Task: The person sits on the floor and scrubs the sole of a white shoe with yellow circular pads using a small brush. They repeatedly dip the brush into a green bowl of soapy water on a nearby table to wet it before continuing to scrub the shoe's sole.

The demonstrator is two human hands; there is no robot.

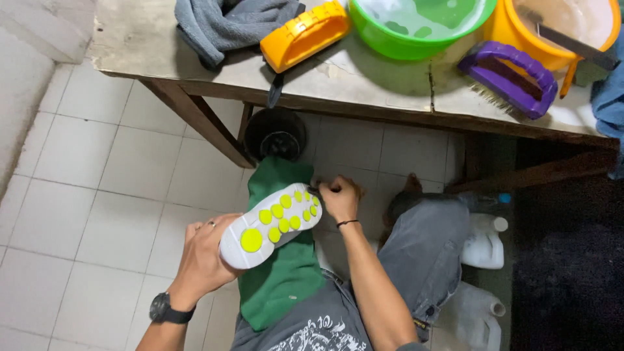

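A shoe (271, 231) lies sole up over a green cloth (283, 273) on my lap; its sole is white with several yellow-green round pads. My left hand (203, 257) grips the heel end, a ring on one finger and a black watch on the wrist. My right hand (340, 198) is closed at the toe end, pinching something small and dark against the sole's tip; I cannot tell what it is. A thin black band circles that wrist.
A worn table (364, 84) ahead carries a grey towel (224, 26), an orange brush (304, 36), a green basin (416, 29) of water, a purple brush (508, 78) and an orange bucket (559, 29). A black bin (275, 134) stands under it. White jugs (484, 244) sit right.
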